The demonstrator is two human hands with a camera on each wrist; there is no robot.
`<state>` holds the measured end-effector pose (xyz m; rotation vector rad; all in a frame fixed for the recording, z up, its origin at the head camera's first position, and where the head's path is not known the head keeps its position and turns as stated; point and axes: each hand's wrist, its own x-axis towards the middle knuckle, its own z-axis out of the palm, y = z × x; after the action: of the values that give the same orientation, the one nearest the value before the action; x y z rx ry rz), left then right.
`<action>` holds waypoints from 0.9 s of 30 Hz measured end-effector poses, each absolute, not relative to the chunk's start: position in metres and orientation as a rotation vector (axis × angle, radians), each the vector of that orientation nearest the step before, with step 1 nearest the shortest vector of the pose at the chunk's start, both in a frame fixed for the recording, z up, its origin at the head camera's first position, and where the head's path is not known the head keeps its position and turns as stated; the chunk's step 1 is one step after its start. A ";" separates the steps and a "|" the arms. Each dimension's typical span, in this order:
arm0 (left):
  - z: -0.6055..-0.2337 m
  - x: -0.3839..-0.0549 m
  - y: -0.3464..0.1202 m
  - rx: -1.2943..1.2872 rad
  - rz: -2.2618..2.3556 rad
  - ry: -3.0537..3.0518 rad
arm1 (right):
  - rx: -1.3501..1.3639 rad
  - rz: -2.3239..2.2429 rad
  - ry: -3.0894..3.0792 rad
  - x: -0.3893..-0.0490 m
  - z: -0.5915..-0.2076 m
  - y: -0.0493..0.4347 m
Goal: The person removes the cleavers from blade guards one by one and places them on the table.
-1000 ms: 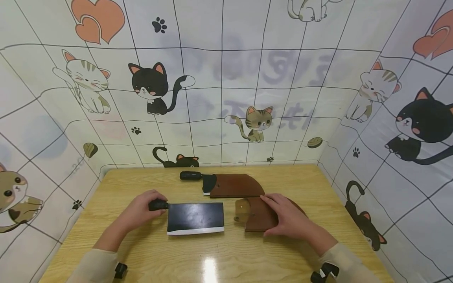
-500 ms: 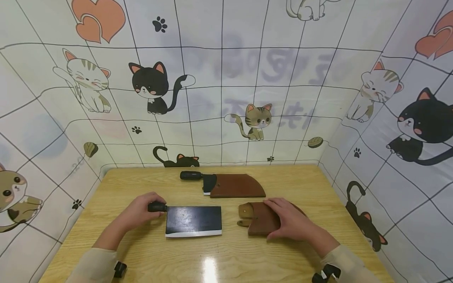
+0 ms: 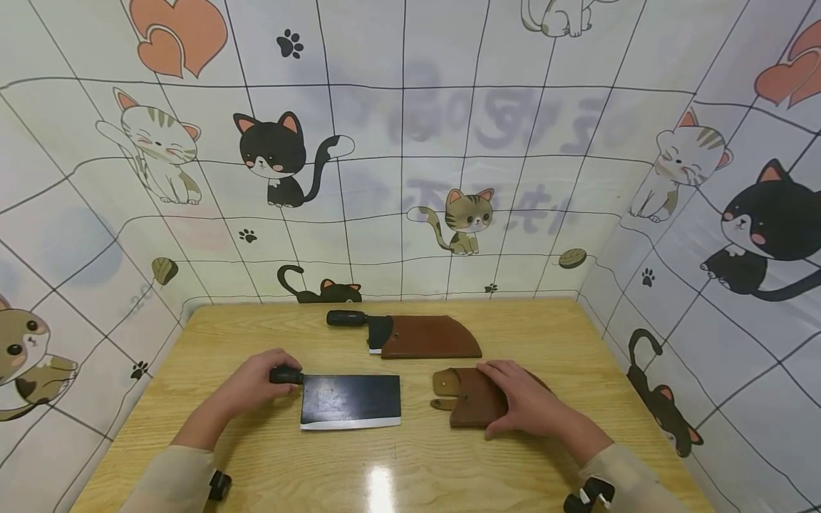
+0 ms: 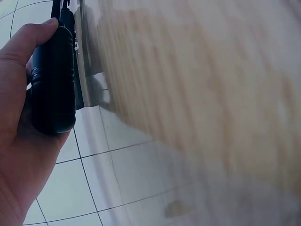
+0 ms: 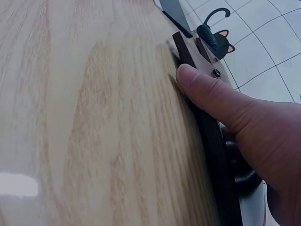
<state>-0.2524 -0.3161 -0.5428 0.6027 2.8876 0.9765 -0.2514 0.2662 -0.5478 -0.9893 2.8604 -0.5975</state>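
My left hand (image 3: 263,385) holds the black handle (image 4: 55,80) of a cleaver, thumb along the handle's side in the left wrist view. Its broad dark blade (image 3: 350,400), with a bright lower edge, points right and lies flat over the table. At the right, my right hand (image 3: 529,402) grips a brown leather knife sheath (image 3: 473,399), thumb on the near edge and fingers over the top. Two tan leather tabs (image 3: 445,383) stick out of the sheath's left end, facing the blade tip across a gap. The palm hides the sheath's right part.
Behind both hands lies a second cleaver, its black handle (image 3: 346,318) to the left and its blade mostly inside a brown sheath (image 3: 430,337). The wooden table (image 3: 308,470) meets white cat-print sheeting (image 3: 385,256) at the back and sides.
Over the second, the cleaver has come slightly nearer and to the left. The right hand has brought the sheath a little nearer, slightly widening the gap. The last half second shows hardly any movement.
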 end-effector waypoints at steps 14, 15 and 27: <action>-0.546 -0.256 -0.317 0.523 1.009 2.797 | -0.999 -0.642 2.790 -0.254 -0.555 0.269; -0.547 -0.256 -0.317 0.518 1.009 2.795 | -1.002 -0.647 2.787 -0.254 -0.555 0.269; -0.547 -0.259 -0.318 0.514 1.037 2.773 | -0.950 -0.633 2.762 -0.255 -0.555 0.269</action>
<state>-0.2590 -0.3182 -0.5469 0.5140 2.7729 1.0370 -0.2545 0.2686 -0.5554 -0.9502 2.7616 -0.6333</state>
